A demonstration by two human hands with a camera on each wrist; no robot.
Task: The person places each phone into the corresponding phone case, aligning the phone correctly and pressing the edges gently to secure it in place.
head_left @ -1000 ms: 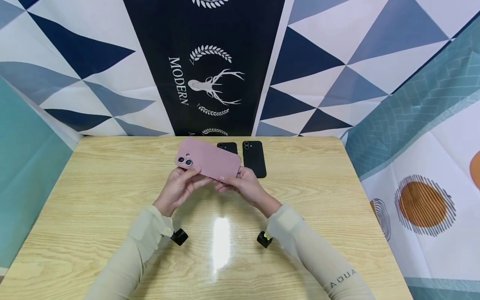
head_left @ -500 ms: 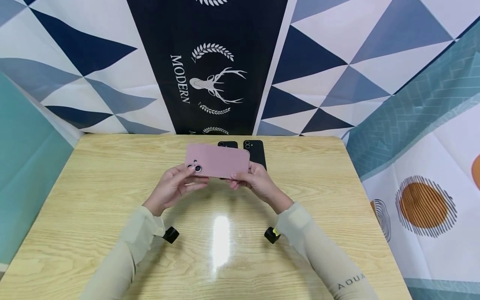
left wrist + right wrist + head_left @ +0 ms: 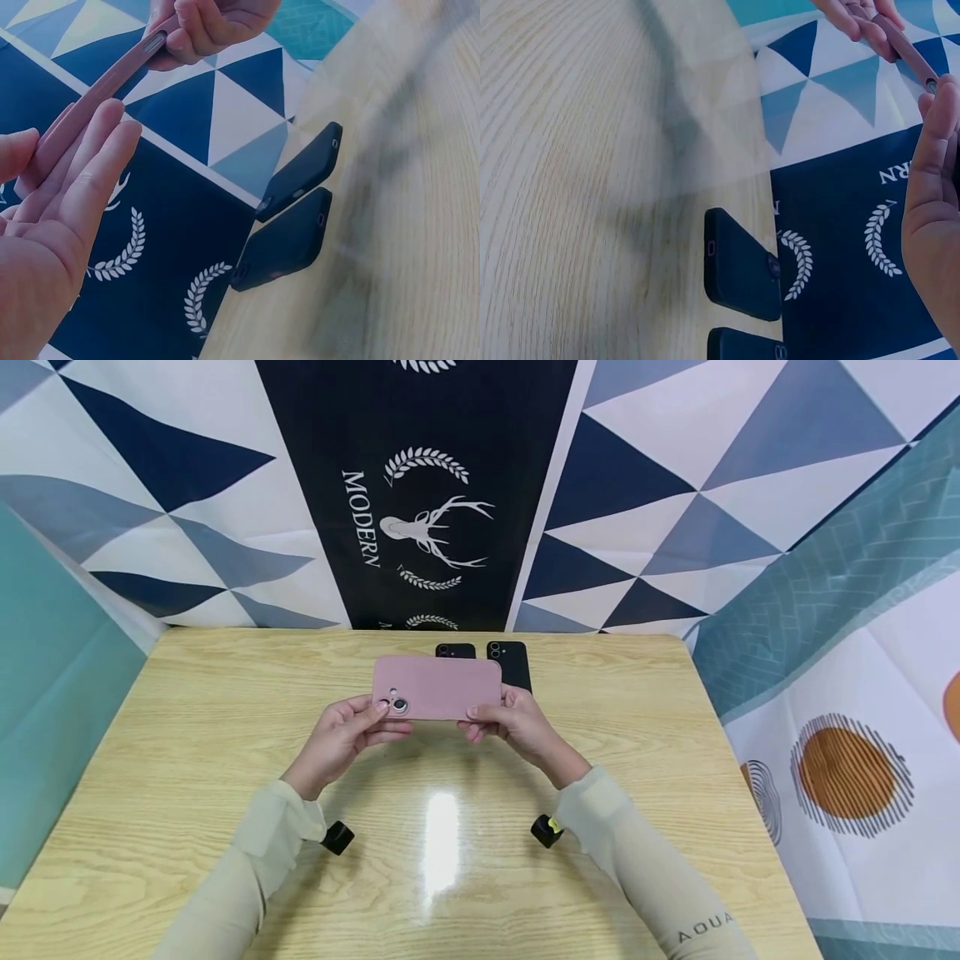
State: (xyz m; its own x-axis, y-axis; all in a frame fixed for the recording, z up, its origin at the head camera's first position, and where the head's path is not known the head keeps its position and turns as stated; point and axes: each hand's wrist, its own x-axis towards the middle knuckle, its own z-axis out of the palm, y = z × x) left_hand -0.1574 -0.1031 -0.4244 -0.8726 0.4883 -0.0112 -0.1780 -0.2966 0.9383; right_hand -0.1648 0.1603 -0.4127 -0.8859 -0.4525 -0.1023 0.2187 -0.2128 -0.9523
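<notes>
A pink phone (image 3: 442, 687) is held lengthwise between both hands above the table, its back with two camera lenses facing the head camera. My left hand (image 3: 341, 737) pinches its left end, the thumb over the lens corner and the other fingers stretched out beneath. At the other end my right hand (image 3: 521, 727) grips it with thumb on top and fingers curled below. The left wrist view shows the phone edge-on, with a port slot near the right hand. Two black phones, one (image 3: 513, 665) to the right and another (image 3: 455, 651) partly hidden behind the pink one, lie near the far edge.
The light wooden table (image 3: 637, 735) ends at a patterned fabric backdrop (image 3: 420, 527). Teal and white cloth (image 3: 840, 777) hangs at the right side. A small black wrist device sits below each cuff, the left one (image 3: 338, 837) and the right one (image 3: 547, 831).
The pink phone has turned from a slant to nearly level and moved slightly right and nearer. My left thumb has slid onto the lens corner, and the hands are farther apart.
</notes>
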